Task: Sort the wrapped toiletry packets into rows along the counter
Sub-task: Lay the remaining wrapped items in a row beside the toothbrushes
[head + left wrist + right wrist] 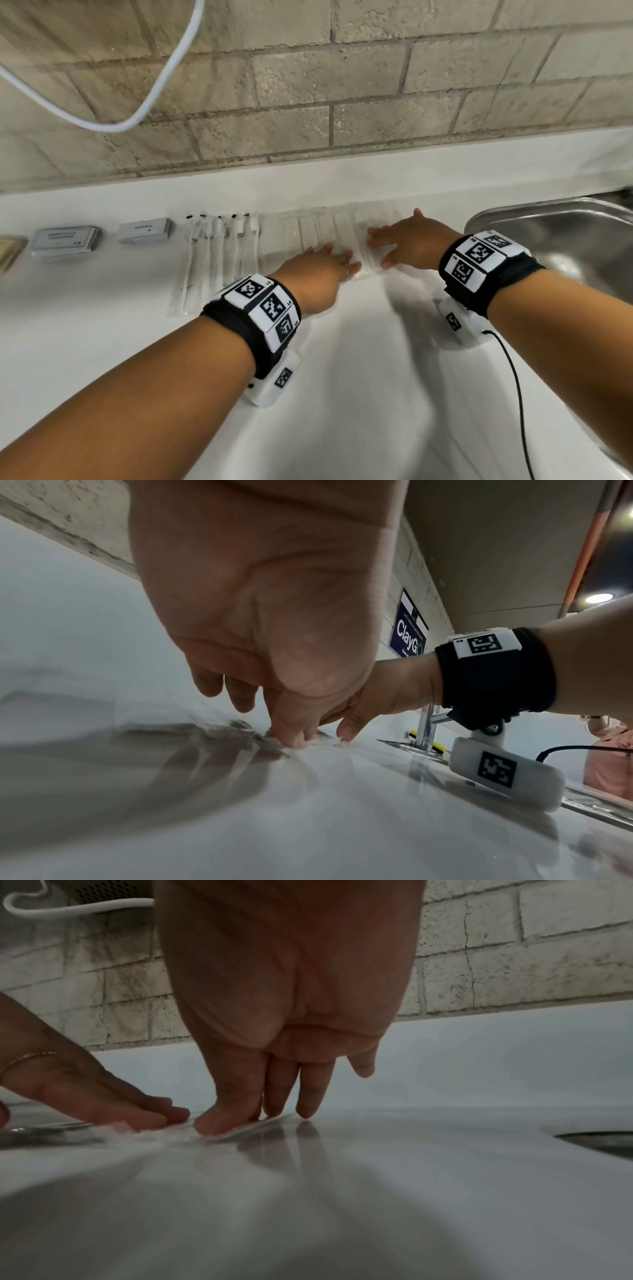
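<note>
Both flat, unclenched hands, left hand (320, 270) and right hand (409, 241), pressed 1 comb packet (368, 257) lying between them, its long axis toward the wall (308, 85).

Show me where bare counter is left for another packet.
Free: the white counter in front of the rows, between the forearms, and the strip behind them along the brick wall. Crowded: the row from the grey boxes to the steel sink.
</note>
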A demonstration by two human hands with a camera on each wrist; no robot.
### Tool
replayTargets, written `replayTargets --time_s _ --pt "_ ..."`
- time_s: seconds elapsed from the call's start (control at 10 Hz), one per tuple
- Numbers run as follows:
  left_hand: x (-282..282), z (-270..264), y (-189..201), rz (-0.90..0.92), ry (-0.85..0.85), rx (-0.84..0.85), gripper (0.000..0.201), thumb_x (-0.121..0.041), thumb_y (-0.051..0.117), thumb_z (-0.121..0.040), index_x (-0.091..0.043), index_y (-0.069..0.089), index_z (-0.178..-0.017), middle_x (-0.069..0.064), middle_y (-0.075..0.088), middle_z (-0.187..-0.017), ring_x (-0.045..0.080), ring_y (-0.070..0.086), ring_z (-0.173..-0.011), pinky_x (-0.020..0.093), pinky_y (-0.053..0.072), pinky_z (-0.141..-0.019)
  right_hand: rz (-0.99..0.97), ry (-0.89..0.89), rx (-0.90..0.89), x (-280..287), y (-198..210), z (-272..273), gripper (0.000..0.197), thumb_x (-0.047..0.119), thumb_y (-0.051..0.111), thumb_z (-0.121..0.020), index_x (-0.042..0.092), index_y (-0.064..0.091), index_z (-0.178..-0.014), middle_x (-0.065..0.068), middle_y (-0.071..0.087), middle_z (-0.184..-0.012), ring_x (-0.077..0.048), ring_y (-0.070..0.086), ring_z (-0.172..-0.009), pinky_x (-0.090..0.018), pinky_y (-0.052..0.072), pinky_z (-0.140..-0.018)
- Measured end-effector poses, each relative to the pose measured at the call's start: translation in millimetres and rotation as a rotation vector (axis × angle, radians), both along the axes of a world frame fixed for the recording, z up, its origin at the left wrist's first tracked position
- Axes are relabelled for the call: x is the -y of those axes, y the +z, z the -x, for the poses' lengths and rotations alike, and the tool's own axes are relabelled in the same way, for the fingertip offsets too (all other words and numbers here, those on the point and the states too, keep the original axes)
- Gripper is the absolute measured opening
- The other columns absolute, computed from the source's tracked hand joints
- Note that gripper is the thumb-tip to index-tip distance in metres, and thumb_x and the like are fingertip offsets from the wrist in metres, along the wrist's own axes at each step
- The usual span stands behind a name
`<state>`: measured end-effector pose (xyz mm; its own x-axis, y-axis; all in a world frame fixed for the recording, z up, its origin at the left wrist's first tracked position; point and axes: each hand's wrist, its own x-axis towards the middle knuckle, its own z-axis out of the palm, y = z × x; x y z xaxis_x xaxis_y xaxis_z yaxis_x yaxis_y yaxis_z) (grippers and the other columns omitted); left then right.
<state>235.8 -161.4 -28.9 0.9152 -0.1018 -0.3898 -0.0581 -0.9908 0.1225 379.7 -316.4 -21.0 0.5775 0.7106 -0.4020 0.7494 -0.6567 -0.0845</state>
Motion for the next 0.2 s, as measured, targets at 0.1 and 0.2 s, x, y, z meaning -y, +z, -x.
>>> replayTargets --time_s 0.1,0.2 --pt "-1.3 -0.4 -0.5 -0.008 0.009 -0.011 0.065 -0.005 0.032 -0.097 -0.033 0.012 -0.152 -0.010 0.001 -0.162 0.022 -0.002 -0.150 0.039 0.002 -0.120 0.001 0.000 -0.014 -0.2 2.5 2.4 0.059 0.042 0.057 -0.090 0.036 0.037 -0.145 0.019 0.027 -0.155 -0.011 0.025 -0.144 -0.048 -0.009 -0.118" --pt "3.1 1.9 3.7 0.018 0.035 0.043 0.066 -0.006 0.033 -0.097 -0.031 0.009 -0.153 -0.006 0.000 -0.162 0.023 -0.002 -0.150 0.039 0.003 -0.120 -0.008 0.009 0.014 -0.7 3.7 2.4 0.058 0.040 0.056 -0.091 0.035 0.036 -0.145 0.017 0.028 -0.155 -0.012 0.026 -0.144 -0.050 -0.008 -0.117"
